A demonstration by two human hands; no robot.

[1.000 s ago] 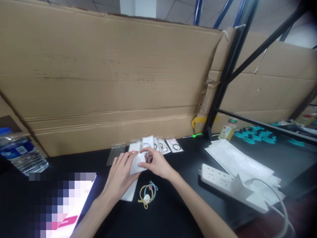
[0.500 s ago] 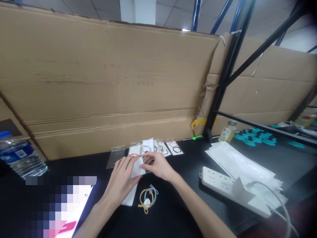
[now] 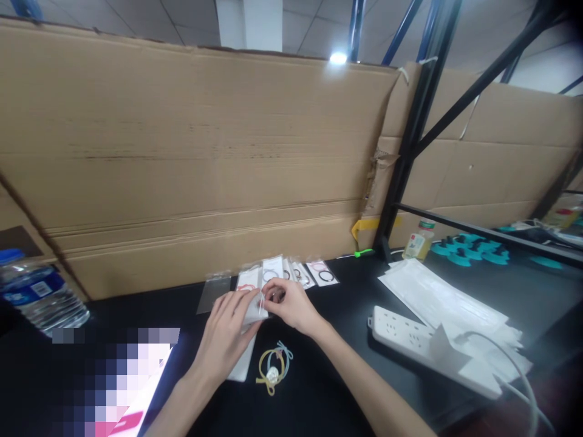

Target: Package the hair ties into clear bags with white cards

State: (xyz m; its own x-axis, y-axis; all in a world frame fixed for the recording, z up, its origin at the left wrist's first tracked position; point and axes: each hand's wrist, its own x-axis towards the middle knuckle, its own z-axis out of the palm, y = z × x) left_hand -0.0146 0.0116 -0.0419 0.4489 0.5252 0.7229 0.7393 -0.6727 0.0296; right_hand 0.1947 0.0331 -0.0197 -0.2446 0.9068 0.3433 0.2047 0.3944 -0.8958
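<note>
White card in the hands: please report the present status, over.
Left hand holds white card. Right hand at its edge, grip partly hidden. Yellow and blue bands nearer the person; flat packets just beyond the hands.

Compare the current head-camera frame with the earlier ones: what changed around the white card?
The right hand has drawn its thumb off the face of the white card toward its right edge, closer to its fingertips; its exact grip is unclear. Less of the card's face shows. The left hand keeps holding the card. The yellow and blue hair ties and power strip stayed put.
</note>
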